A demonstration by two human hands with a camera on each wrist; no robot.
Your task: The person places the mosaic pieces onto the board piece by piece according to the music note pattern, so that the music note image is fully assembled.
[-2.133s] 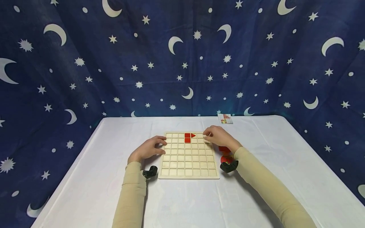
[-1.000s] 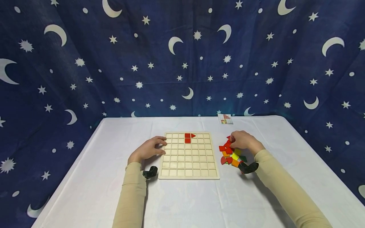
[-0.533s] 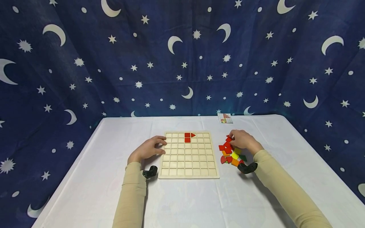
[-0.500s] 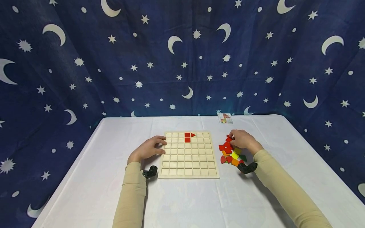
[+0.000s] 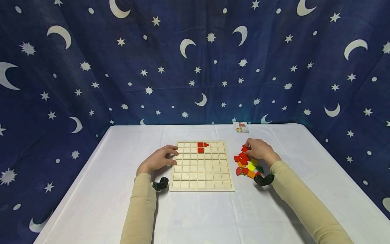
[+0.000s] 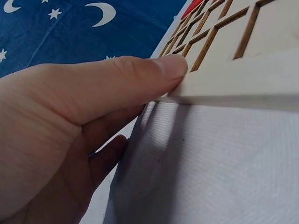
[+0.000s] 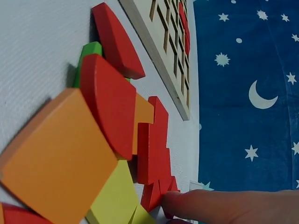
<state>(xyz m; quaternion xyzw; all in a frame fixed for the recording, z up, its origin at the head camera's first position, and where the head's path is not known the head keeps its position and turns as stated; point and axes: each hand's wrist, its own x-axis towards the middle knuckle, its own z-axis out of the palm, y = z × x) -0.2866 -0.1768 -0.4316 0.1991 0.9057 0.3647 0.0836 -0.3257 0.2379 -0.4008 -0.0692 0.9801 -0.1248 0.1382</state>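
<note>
My left hand (image 5: 158, 158) rests at the left edge of a wooden grid board (image 5: 193, 188), its thumb (image 6: 173, 66) touching the rim in the left wrist view. Near the board's far edge, two red square tiles (image 5: 200, 150) and a red triangle tile (image 5: 206, 145) sit in the grid. Right of the board lies a pile of coloured tiles. My right hand (image 5: 259, 149) reaches down to its far end, fingertips touching red tiles (image 5: 244, 148). In the right wrist view one finger (image 7: 210, 205) meets the red tiles; whether one is pinched stays hidden.
The pile also holds orange tiles (image 5: 251, 174), yellow tiles (image 5: 251, 167), a green tile (image 5: 260, 169) and red rounded tiles (image 5: 238, 171). A small printed pattern card (image 5: 240, 127) lies at the back of the white-clothed table (image 5: 201, 217). Behind hangs a dark blue curtain (image 5: 170, 54).
My right hand has moved from the board's far right corner to the tile pile and stayed there, shifting only slightly among the red tiles. The left hand and board have not moved.
</note>
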